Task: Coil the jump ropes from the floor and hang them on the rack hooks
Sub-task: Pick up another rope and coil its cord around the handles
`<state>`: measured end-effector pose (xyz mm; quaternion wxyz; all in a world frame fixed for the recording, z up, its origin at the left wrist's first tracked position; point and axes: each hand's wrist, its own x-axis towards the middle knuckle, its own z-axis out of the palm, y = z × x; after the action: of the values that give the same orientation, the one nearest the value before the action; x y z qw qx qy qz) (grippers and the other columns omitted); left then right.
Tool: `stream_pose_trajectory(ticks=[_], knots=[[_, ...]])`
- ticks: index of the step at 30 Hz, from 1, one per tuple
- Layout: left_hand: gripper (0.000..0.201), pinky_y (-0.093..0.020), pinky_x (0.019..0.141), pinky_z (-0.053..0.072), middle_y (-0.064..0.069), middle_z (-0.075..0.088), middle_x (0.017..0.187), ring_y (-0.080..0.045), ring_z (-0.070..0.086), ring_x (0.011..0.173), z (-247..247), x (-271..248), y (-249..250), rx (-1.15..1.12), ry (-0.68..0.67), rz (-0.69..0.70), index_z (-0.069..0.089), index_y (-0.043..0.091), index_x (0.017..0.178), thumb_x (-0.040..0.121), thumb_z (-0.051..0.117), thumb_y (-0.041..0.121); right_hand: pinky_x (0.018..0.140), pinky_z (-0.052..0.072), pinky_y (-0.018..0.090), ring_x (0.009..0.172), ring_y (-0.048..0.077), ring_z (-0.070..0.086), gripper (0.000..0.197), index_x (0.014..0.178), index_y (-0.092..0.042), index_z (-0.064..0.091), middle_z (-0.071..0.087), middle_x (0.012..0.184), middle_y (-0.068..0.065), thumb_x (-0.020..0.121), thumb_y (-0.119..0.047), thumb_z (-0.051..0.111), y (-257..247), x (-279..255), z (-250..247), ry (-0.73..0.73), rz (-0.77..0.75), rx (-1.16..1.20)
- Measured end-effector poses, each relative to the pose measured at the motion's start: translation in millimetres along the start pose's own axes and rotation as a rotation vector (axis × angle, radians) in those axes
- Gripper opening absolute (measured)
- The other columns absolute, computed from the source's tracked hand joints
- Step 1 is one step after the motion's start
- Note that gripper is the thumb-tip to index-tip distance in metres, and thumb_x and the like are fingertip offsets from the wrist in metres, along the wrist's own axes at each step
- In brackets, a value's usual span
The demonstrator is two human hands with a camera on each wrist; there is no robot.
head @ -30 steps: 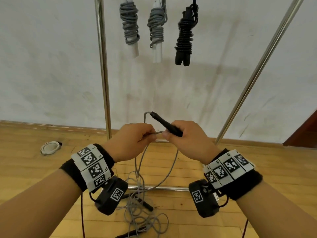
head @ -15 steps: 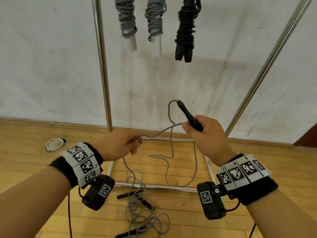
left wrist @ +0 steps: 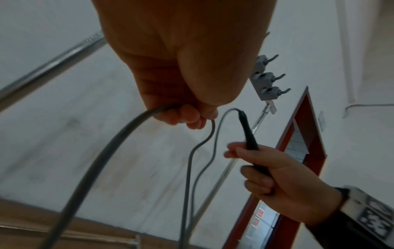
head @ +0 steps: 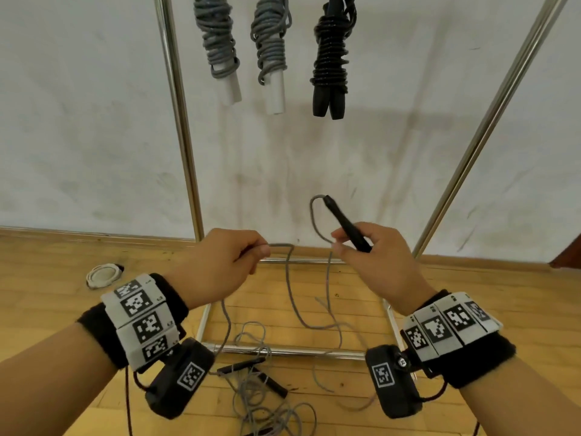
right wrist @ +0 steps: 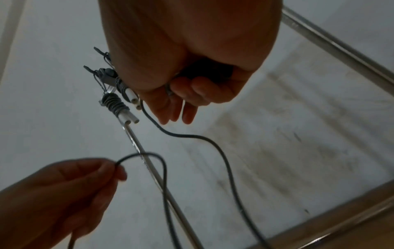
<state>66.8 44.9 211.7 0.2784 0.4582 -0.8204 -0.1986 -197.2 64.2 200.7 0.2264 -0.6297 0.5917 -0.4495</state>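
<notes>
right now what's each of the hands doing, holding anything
Left hand: pinching the grey jump rope cord.
Right hand: gripping that rope's black handle.

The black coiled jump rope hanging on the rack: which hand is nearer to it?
Right. The right hand, gripping a black handle, sits almost directly below the black coiled jump rope; the left hand, pinching the grey cord, is below and further left.
</notes>
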Motion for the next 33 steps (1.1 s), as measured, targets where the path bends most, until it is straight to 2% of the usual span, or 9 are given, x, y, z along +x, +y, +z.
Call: stream_pose_trajectory(ticks=[5, 9, 12, 19, 23, 26, 27, 30, 33], knots=[[0.02, -0.014, 0.053, 0.048, 0.012, 0.067, 0.072, -0.005, 0.064, 0.056, 12, -9, 16, -0.165, 0.003, 0.047, 0.064, 0.034, 0.083, 0.099, 0.053, 0.032, 0.06, 0.04, 0.009, 0.067, -0.004, 0.057, 0.009, 0.096, -0.037, 0.07, 0.063, 0.078, -0.026, 0.087, -0.036, 0.072, -16, -9, 31, -0.235, -0.112, 0.025], [0.018, -0.014, 0.054, 0.046, 0.007, 0.066, 0.066, -0.006, 0.063, 0.059, 14, -6, 9, -0.156, 0.025, 0.039, 0.064, 0.031, 0.082, 0.098, 0.056, 0.032, 0.055, 0.039, 0.015, 0.055, 0.0, 0.049, 0.012, 0.087, -0.02, 0.067, 0.06, 0.063, -0.015, 0.091, -0.032, 0.067, -23, -8, 41, -0.284, -0.143, 0.04], [0.02, -0.022, 0.058, 0.044, 0.001, 0.065, 0.069, -0.012, 0.059, 0.064, 9, -2, -6, -0.105, -0.053, 0.023, 0.062, 0.026, 0.083, 0.098, 0.054, 0.035, 0.048, 0.036, 0.014, 0.047, 0.0, 0.043, 0.016, 0.081, -0.019, 0.062, 0.052, 0.055, -0.017, 0.092, -0.031, 0.066, -24, -3, 39, -0.232, -0.116, 0.051], [0.021, -0.013, 0.063, 0.041, 0.003, 0.068, 0.078, 0.002, 0.066, 0.072, 5, -6, -50, -0.083, -0.289, -0.087, 0.053, 0.024, 0.081, 0.102, 0.049, 0.028, 0.046, 0.034, 0.013, 0.049, 0.004, 0.039, 0.018, 0.078, -0.019, 0.062, 0.046, 0.055, -0.014, 0.092, -0.03, 0.066, -15, 12, 24, -0.006, -0.089, 0.093], [0.026, -0.009, 0.06, 0.041, 0.002, 0.07, 0.076, 0.002, 0.06, 0.063, 2, -13, -67, 0.043, -0.424, -0.147, 0.058, 0.027, 0.084, 0.104, 0.041, 0.031, 0.05, 0.038, 0.023, 0.049, 0.007, 0.041, 0.021, 0.075, -0.019, 0.065, 0.05, 0.055, -0.01, 0.092, -0.03, 0.066, -9, 23, 7, 0.188, -0.019, 0.19], [0.029, -0.014, 0.059, 0.042, 0.002, 0.065, 0.069, 0.0, 0.057, 0.058, -1, -15, -74, 0.076, -0.348, -0.183, 0.06, 0.028, 0.083, 0.104, 0.041, 0.031, 0.053, 0.041, 0.028, 0.054, 0.011, 0.046, 0.009, 0.083, -0.022, 0.071, 0.053, 0.065, 0.002, 0.09, -0.028, 0.068, -3, 26, -1, 0.18, 0.011, 0.163], [0.029, -0.017, 0.059, 0.044, 0.003, 0.061, 0.066, -0.001, 0.055, 0.056, -2, -15, -73, 0.069, -0.307, -0.181, 0.061, 0.028, 0.082, 0.103, 0.041, 0.031, 0.053, 0.043, 0.023, 0.055, 0.008, 0.05, 0.003, 0.087, -0.027, 0.071, 0.058, 0.071, 0.001, 0.089, -0.024, 0.07, -1, 25, 0, 0.163, 0.012, 0.126], [0.029, -0.015, 0.054, 0.038, 0.009, 0.052, 0.062, 0.0, 0.049, 0.053, -3, -16, -64, 0.075, -0.218, -0.106, 0.059, 0.034, 0.08, 0.103, 0.042, 0.031, 0.052, 0.041, 0.009, 0.059, -0.001, 0.058, 0.017, 0.093, -0.034, 0.071, 0.066, 0.087, -0.012, 0.085, -0.019, 0.073, -1, 18, 15, 0.077, -0.004, 0.046], [0.026, -0.01, 0.056, 0.039, 0.011, 0.05, 0.056, 0.003, 0.051, 0.054, -2, -17, -49, 0.088, -0.169, -0.042, 0.061, 0.034, 0.083, 0.103, 0.044, 0.033, 0.053, 0.041, 0.006, 0.061, -0.003, 0.061, 0.012, 0.09, -0.035, 0.071, 0.067, 0.082, -0.02, 0.083, -0.026, 0.075, -8, 7, 36, -0.077, -0.034, -0.013]])
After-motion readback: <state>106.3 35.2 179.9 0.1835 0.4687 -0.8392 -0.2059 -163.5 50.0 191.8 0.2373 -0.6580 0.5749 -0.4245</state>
